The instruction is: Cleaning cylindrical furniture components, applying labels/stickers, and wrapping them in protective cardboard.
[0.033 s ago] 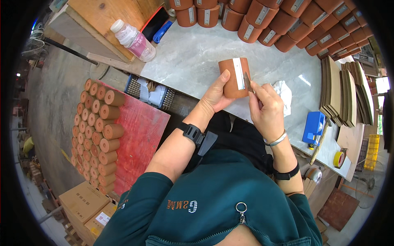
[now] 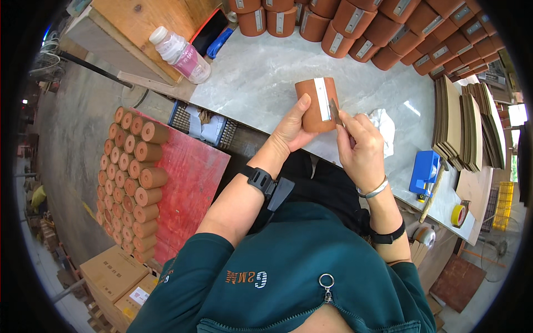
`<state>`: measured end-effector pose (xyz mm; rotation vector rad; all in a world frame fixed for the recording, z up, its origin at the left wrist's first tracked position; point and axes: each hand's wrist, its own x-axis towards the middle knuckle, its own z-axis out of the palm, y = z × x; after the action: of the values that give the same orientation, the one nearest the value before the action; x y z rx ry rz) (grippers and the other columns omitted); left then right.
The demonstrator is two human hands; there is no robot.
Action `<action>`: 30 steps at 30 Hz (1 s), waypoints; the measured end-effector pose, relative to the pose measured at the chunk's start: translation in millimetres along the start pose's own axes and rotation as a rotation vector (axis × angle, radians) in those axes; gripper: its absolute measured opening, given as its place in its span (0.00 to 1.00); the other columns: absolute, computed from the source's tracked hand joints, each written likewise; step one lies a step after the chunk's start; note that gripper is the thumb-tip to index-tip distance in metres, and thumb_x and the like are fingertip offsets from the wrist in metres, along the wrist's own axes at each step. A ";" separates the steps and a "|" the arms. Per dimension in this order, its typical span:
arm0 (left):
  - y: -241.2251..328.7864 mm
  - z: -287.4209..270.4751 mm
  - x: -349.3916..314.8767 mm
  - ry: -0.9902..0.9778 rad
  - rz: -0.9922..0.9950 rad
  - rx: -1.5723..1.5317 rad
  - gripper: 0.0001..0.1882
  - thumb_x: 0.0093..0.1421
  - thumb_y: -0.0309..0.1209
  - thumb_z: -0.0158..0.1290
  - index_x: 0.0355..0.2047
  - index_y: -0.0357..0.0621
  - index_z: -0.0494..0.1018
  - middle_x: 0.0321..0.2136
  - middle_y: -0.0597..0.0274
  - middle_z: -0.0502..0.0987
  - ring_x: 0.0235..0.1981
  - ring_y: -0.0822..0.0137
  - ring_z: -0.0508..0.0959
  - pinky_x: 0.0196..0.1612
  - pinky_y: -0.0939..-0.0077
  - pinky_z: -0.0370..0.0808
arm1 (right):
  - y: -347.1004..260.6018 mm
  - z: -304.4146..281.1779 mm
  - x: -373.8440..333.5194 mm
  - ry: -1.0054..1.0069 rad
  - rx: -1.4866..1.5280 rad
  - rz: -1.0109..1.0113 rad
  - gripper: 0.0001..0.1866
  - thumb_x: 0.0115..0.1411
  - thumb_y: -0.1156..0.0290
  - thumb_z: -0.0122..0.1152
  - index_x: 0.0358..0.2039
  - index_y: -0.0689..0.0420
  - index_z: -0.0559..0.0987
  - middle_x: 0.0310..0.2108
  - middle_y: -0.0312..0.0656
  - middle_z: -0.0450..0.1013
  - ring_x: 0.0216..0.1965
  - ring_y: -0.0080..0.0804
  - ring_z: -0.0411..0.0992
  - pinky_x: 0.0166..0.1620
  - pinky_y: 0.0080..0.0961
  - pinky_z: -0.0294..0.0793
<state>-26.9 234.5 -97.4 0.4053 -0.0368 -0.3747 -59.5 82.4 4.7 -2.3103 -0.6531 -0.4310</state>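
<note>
My left hand (image 2: 291,129) is wrapped round a reddish-brown clay cylinder (image 2: 313,114), holding it tilted above the near part of the grey marbled tabletop, thumb on its side. A pale metal-looking strip (image 2: 322,99) runs lengthwise along the cylinder's curved face. In the closed fingers of my right hand (image 2: 362,145) is a small pointed metal blade (image 2: 335,112). It lies against or just over the cylinder beside the strip's right edge; contact cannot be made out. A crumpled white cloth (image 2: 383,130) rests on the table behind my right hand.
Stacked clay cylinders with strips (image 2: 355,19) line the table's back. Plain ones (image 2: 147,197) stand in rows on a red board (image 2: 189,188) at left. A plastic bottle (image 2: 189,61) is back left. Cardboard sheets (image 2: 449,122), a blue tape dispenser (image 2: 423,172) and yellow tape (image 2: 458,215) are right.
</note>
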 end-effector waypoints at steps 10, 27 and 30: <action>-0.6 1.1 -0.8 0.009 0.002 0.026 0.47 0.52 0.57 0.64 0.63 0.45 0.57 0.53 0.55 0.70 0.58 0.59 0.70 0.66 0.58 0.66 | -3.2 -4.5 -7.5 -0.020 -0.012 0.017 0.13 0.53 0.84 0.62 0.41 0.66 0.80 0.24 0.46 0.68 0.22 0.43 0.71 0.27 0.34 0.70; -2.1 -3.0 2.1 0.042 0.004 0.062 0.49 0.51 0.62 0.62 0.63 0.48 0.56 0.54 0.56 0.68 0.59 0.58 0.68 0.65 0.54 0.66 | -6.7 -11.5 -17.8 -0.070 0.064 0.085 0.14 0.53 0.86 0.62 0.42 0.65 0.80 0.23 0.45 0.67 0.20 0.37 0.69 0.25 0.31 0.67; -1.4 0.2 1.1 0.061 0.012 0.070 0.49 0.51 0.63 0.61 0.64 0.49 0.56 0.54 0.55 0.68 0.59 0.56 0.68 0.65 0.51 0.65 | -11.1 -11.4 -16.8 0.009 0.063 0.109 0.15 0.53 0.86 0.62 0.42 0.64 0.80 0.23 0.43 0.66 0.19 0.33 0.66 0.24 0.28 0.66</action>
<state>-26.5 232.8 -97.8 0.4849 0.0072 -0.3500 -80.9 76.0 10.8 -2.2700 -0.5261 -0.3641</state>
